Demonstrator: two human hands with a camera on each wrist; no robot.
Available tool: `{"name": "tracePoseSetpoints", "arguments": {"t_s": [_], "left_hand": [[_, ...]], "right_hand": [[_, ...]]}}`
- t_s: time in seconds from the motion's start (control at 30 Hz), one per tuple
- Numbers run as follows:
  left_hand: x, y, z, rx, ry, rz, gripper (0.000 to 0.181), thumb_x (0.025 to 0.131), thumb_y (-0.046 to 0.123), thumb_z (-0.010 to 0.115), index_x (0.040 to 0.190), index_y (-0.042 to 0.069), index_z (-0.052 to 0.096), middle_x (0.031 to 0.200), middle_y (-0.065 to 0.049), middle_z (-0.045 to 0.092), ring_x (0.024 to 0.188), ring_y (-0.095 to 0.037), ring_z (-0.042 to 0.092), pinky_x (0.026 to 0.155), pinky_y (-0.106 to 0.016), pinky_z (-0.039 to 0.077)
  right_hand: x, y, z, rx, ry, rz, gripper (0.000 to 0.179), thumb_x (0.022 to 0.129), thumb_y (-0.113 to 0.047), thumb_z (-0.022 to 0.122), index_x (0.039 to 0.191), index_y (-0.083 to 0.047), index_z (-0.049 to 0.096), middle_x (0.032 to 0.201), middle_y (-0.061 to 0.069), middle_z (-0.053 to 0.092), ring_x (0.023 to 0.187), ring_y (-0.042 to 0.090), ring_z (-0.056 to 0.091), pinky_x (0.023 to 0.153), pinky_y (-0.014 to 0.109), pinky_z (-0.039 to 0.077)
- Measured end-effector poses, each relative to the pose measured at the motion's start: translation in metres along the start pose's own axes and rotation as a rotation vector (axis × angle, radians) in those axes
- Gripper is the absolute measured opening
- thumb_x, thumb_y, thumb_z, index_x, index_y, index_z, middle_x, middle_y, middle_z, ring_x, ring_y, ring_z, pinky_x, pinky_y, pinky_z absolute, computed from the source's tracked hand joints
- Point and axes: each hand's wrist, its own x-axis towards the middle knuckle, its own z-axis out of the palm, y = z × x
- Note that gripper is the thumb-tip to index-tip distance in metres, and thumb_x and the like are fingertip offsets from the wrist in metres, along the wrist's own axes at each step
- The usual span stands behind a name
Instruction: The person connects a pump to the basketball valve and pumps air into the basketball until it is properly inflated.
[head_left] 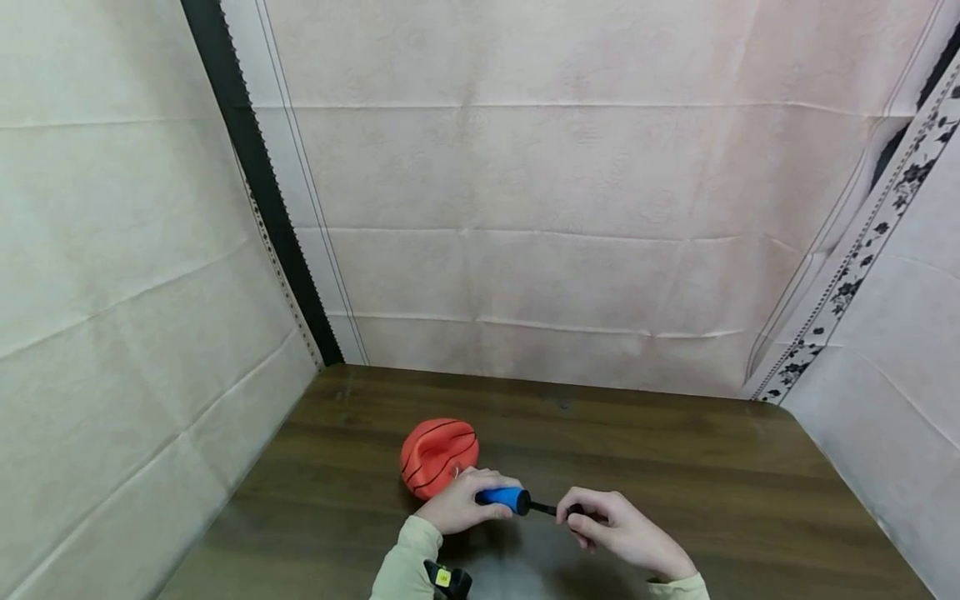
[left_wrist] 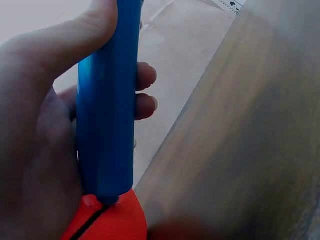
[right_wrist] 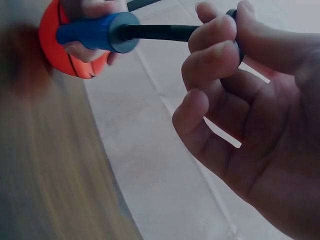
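Note:
A small hand pump with a blue barrel (head_left: 504,498) and a black rod (head_left: 543,507) lies across between both hands. My left hand (head_left: 467,502) grips the barrel, with thumb on one side and fingers round the other in the left wrist view. My right hand (head_left: 618,530) pinches the black handle (right_wrist: 236,37) at the rod's end between thumb and curled fingers; the rod is drawn out of the barrel. The barrel's narrow end meets a partly caved-in orange-red ball (head_left: 438,457) with black lines, just beyond my left hand.
Below the hands spreads a brown wood-grain tabletop (head_left: 360,500). Pale creased cloth (head_left: 570,208) hangs along its back edge, with further cloth walls at left (head_left: 112,333) and right (head_left: 900,350). A black device with a yellow label (head_left: 447,578) sits at the left wrist.

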Motion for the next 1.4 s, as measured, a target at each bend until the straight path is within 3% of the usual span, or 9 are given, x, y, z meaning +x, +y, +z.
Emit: {"name": "tracePoseSetpoints", "arguments": {"t_s": [0.23,0.4,0.53,0.8,0.97,1.17,1.3,1.4], "left_hand": [[0.003,0.002,0.003,-0.006,-0.007,-0.027,0.043,0.093,0.043,0.061,0.130,0.022,0.061,0.124,0.001,0.065,0.109,-0.014,0.053,0.087,-0.027,0.045],[0.009,0.006,0.009,0.035,0.019,-0.048,0.044,0.094,0.043,0.060,0.132,0.021,0.059,0.125,0.001,0.065,0.105,-0.010,0.054,0.087,-0.026,0.046],[0.009,0.006,0.008,0.053,0.019,-0.026,0.043,0.094,0.042,0.059,0.132,0.021,0.059,0.125,0.000,0.065,0.105,-0.010,0.054,0.087,-0.027,0.046],[0.001,0.005,0.000,0.056,-0.009,0.001,0.038,0.092,0.045,0.061,0.128,0.032,0.062,0.126,0.007,0.065,0.117,-0.019,0.050,0.091,-0.029,0.044],[-0.001,0.005,-0.003,0.082,0.014,0.052,0.039,0.090,0.046,0.063,0.126,0.032,0.063,0.118,0.006,0.067,0.107,-0.011,0.048,0.085,-0.024,0.044],[-0.002,0.005,-0.007,0.097,0.059,0.116,0.037,0.090,0.045,0.063,0.125,0.030,0.064,0.113,0.006,0.067,0.104,-0.007,0.050,0.087,-0.026,0.042],[-0.004,0.004,-0.011,0.108,0.112,0.156,0.037,0.090,0.043,0.064,0.125,0.030,0.063,0.111,0.009,0.068,0.102,-0.005,0.056,0.092,-0.031,0.040],[-0.005,0.005,-0.014,0.105,0.144,0.162,0.037,0.090,0.044,0.064,0.125,0.031,0.063,0.110,0.010,0.068,0.102,-0.005,0.056,0.095,-0.034,0.038]], "right_hand": [[0.015,0.010,0.012,0.006,0.050,0.064,0.016,0.104,-0.015,0.043,0.107,-0.007,0.057,0.070,0.021,0.051,0.056,0.032,0.048,0.052,0.031,0.049],[0.029,0.016,0.023,0.013,0.158,0.116,0.021,0.104,-0.015,0.040,0.108,0.000,0.055,0.071,0.024,0.051,0.051,0.019,0.050,0.051,0.033,0.049],[0.034,0.018,0.029,0.001,0.186,0.147,0.023,0.105,-0.018,0.041,0.108,-0.001,0.055,0.072,0.022,0.053,0.054,0.005,0.051,0.051,0.030,0.050],[0.025,0.018,0.023,0.010,0.036,0.137,0.020,0.103,-0.021,0.046,0.116,-0.009,0.056,0.072,0.023,0.053,0.057,0.022,0.052,0.056,0.028,0.049],[0.022,0.016,0.020,-0.027,-0.024,0.093,0.021,0.103,-0.021,0.047,0.121,-0.012,0.054,0.069,0.019,0.053,0.057,0.025,0.053,0.056,0.026,0.049],[0.016,0.009,0.013,-0.005,-0.039,0.089,0.022,0.103,-0.016,0.046,0.121,-0.008,0.054,0.070,0.017,0.052,0.057,0.024,0.050,0.057,0.027,0.050],[0.007,0.003,0.003,0.043,-0.035,0.032,0.022,0.103,-0.008,0.042,0.121,-0.007,0.055,0.073,0.016,0.052,0.059,0.030,0.048,0.057,0.030,0.049],[0.000,0.000,-0.006,0.056,-0.015,-0.010,0.024,0.103,-0.002,0.040,0.120,-0.008,0.056,0.075,0.017,0.055,0.059,0.026,0.051,0.057,0.032,0.050]]}}
